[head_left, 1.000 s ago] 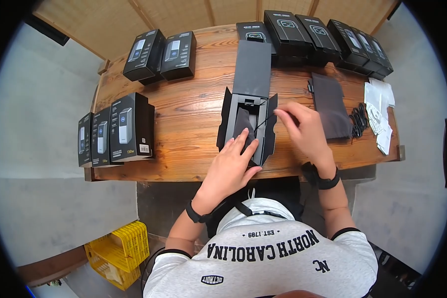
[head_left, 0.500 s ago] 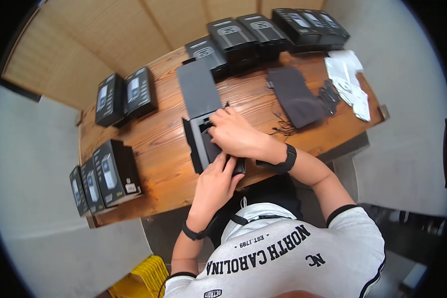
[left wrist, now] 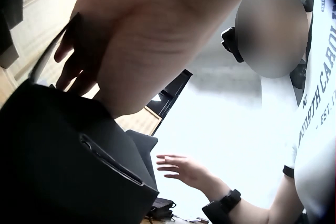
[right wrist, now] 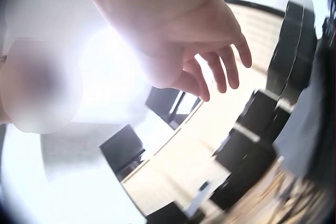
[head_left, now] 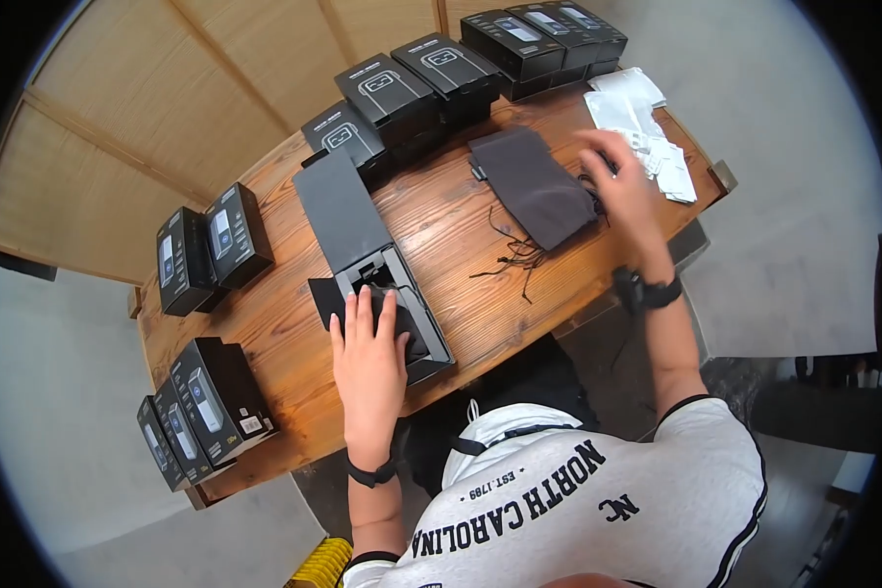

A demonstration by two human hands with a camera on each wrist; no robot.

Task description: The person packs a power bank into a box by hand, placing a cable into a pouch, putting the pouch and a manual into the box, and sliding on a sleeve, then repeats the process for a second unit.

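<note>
An open black box [head_left: 429, 333] lies near the front of the table, its long lid flap [head_left: 343, 211] folded back. My left hand [head_left: 370, 358] rests over the box opening with fingers straight, covering most of the dark contents. In the left wrist view, the box's dark side [left wrist: 58, 155] fills the lower left under the hand. My right hand [head_left: 625, 191] is raised at the right, beside a dark grey drawstring pouch [head_left: 529, 186] and over black cables partly hidden behind it. The right wrist view shows its fingers loosely bent, with nothing between them.
Black product boxes stand in groups along the back [head_left: 387, 88], at the back right [head_left: 514, 44], at the left [head_left: 235, 235] and front left [head_left: 211, 397]. White bags or papers [head_left: 622, 103] lie near the right edge. Black cords [head_left: 514, 255] trail from the pouch.
My right hand worked at the box opening, then moved away right to the pouch and cables. My left hand has stayed on the box. The head view has turned.
</note>
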